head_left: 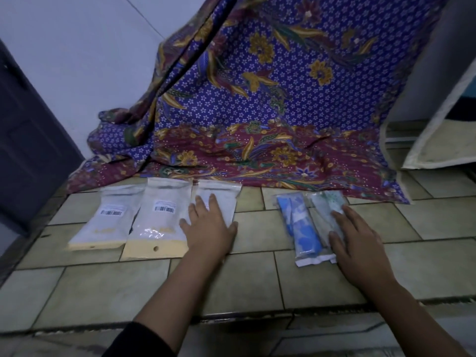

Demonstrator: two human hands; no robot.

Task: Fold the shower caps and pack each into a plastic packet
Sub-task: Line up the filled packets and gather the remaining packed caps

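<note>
Flattening step, as judged: the left hand (210,228), fingers straight and gripping nothing, is pressed on the white packet (219,193) near centre; the right hand (358,243), likewise released, is laid on the green packet (322,204), just right of the blue packet (298,222); next, checking of seals is probably called for

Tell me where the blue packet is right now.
Head view, right of centre on the tiled floor: the blue packet lies just left of the green packet that the right hand rests on.
</note>
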